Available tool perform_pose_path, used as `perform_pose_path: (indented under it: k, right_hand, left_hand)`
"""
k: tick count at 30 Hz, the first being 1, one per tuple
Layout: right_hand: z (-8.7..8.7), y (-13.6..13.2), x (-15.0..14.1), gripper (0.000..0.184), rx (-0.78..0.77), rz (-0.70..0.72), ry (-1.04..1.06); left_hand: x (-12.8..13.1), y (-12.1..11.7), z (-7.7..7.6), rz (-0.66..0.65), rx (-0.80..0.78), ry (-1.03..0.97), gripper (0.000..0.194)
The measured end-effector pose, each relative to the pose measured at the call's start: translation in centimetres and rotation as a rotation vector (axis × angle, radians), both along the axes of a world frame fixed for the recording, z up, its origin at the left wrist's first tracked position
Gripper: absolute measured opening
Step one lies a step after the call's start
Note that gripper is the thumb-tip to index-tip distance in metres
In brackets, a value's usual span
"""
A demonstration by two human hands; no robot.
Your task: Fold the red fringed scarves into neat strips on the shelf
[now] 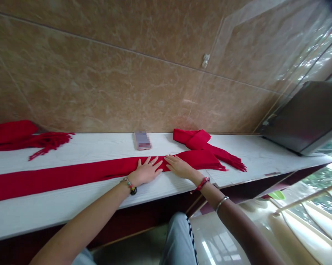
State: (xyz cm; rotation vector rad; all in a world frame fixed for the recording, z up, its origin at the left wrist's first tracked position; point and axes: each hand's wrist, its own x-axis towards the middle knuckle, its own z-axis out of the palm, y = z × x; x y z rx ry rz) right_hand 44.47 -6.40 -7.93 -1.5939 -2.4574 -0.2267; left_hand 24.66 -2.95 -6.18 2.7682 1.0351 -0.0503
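A long red scarf lies stretched along the white counter, folded lengthwise into a band, with its fringed end at the right. Flat on its middle rests my left hand, fingers spread and palm down. Just to the right, my right hand presses on the same scarf, fingers stretched out. The two hands are close together with a small gap between the fingertips. Behind the fringed end, a second red scarf lies crossed over itself, its fringe pointing right.
Another red fringed scarf lies at the far left by the tiled wall. A phone sits on the white counter near the wall. A dark grey box-like appliance stands at the right end, beside a window.
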Motion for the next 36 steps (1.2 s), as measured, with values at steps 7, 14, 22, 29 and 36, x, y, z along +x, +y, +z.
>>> perform_pose_path:
  k: [7, 14, 22, 29, 36]
  right_hand:
    - [-1.6, -0.3, 0.1, 0.043, 0.078, -0.017, 0.035]
    - [-1.7, -0.4, 0.1, 0.042, 0.104, -0.011, 0.008]
    - [1.2, 1.3, -7.6, 0.044, 0.037, 0.232, 0.125]
    - [0.2, 3.1, -11.7, 0.045, -0.096, 0.391, 0.074]
    - [-0.2, 3.1, -10.7, 0.051, -0.123, 0.398, 0.082]
  left_hand:
    - [-7.6, 0.8, 0.4, 0.149, -0.008, 0.063, 0.047]
    - [-15.8, -0.1, 1.3, 0.352, 0.003, 0.15, 0.05]
    - [-15.8, -1.3, 2.8, 0.365, -0.029, 0.156, 0.048]
    - [-19.5, -1.3, 1.9, 0.558, -0.019, 0.137, 0.048]
    - [-28.8, -1.5, 1.9, 0.919, -0.073, 0.138, 0.051]
